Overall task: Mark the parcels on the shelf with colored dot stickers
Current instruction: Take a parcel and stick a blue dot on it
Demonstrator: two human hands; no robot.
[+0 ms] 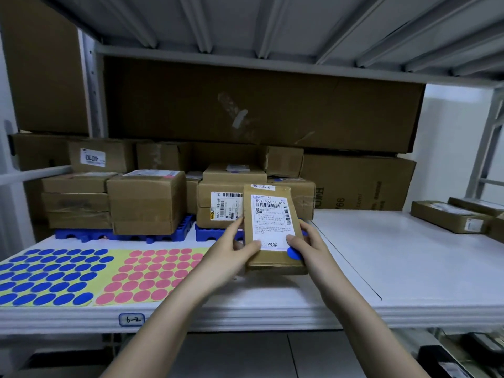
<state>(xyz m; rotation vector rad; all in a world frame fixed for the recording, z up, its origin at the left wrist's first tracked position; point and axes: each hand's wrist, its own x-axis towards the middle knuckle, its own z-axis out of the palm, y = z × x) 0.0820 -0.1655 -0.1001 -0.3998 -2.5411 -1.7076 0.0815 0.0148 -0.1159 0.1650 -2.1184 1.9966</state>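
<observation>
A flat brown parcel (272, 222) with a white shipping label is held above the shelf (381, 255), tilted up toward me. My left hand (231, 249) grips its left edge, thumb on the label's lower left corner. My right hand (308, 246) grips the right edge, and its thumb presses a blue dot sticker (294, 253) at the parcel's lower right corner. A sheet of blue dot stickers (51, 276) and a sheet of pink dot stickers (152, 274) lie flat on the shelf at the left.
Several brown parcels (147, 200) stand on blue plastic pallets (122, 236) behind the sheets. Large cartons (261, 105) fill the back. More flat parcels (450, 216) lie at the far right. The shelf edge carries a label "6-2" (131, 319).
</observation>
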